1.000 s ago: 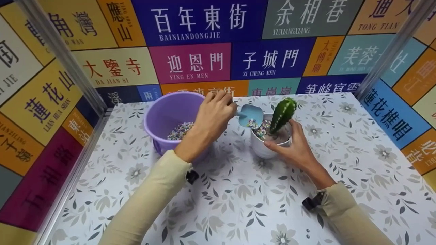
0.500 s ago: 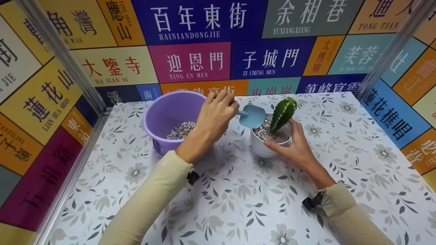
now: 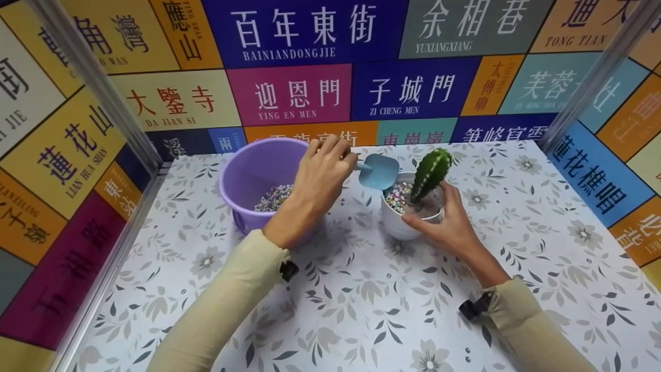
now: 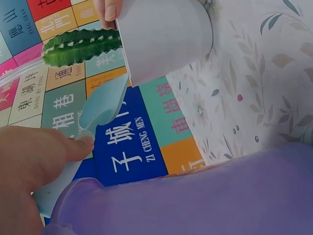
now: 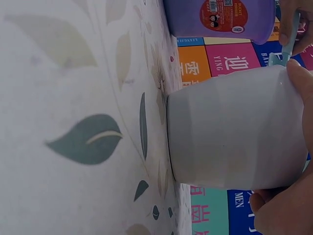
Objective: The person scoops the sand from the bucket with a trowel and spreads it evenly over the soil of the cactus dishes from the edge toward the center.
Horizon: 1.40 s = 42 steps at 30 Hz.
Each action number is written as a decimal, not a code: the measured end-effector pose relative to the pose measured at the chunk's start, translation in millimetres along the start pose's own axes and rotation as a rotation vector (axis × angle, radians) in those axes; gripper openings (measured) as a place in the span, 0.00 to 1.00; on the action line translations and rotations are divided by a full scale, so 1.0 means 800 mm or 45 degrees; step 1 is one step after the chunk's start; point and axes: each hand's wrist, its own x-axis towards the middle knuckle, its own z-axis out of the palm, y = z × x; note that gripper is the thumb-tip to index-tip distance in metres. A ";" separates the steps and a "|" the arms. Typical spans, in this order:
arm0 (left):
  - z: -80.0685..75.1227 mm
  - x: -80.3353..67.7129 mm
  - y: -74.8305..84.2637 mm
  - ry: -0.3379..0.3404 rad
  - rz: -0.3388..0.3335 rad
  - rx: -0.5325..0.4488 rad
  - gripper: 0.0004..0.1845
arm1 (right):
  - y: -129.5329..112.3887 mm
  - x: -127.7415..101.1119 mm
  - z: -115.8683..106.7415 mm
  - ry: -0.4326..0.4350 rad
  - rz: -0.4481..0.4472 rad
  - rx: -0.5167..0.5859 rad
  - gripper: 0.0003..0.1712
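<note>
1. Head view: the left hand [image 3: 324, 173] has its grip clamped on a blue scoop [image 3: 378, 172], held just above the white pot [image 3: 400, 225]; the scoop's blade looks bare.
2. The right hand [image 3: 448, 225] has its grip curled round the pot at mid-table; a green cactus [image 3: 429, 173] and coloured pebbles [image 3: 396, 196] sit inside.
3. The purple bucket [image 3: 248, 173] stands just left, holding pebbles.

A floral-patterned tablecloth [image 3: 361, 310] covered the table; colourful place-name panels [image 3: 289, 95] walled it in, apparently framed by metal posts [image 3: 93, 88].
</note>
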 end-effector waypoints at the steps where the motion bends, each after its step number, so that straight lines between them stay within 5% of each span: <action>1: 0.000 0.000 -0.001 0.005 -0.007 -0.008 0.06 | 0.001 0.000 0.000 0.005 -0.008 -0.001 0.65; 15: -0.011 -0.011 -0.021 -0.038 -0.105 -0.176 0.09 | -0.012 0.006 -0.009 0.200 -0.190 0.256 0.57; 32: -0.036 -0.045 -0.069 -0.054 -0.245 -0.398 0.11 | -0.085 0.005 -0.036 0.597 -0.643 0.511 0.32; 42: -0.044 -0.072 -0.103 -0.050 -0.329 -0.411 0.11 | -0.134 -0.003 0.025 0.395 -0.863 0.571 0.26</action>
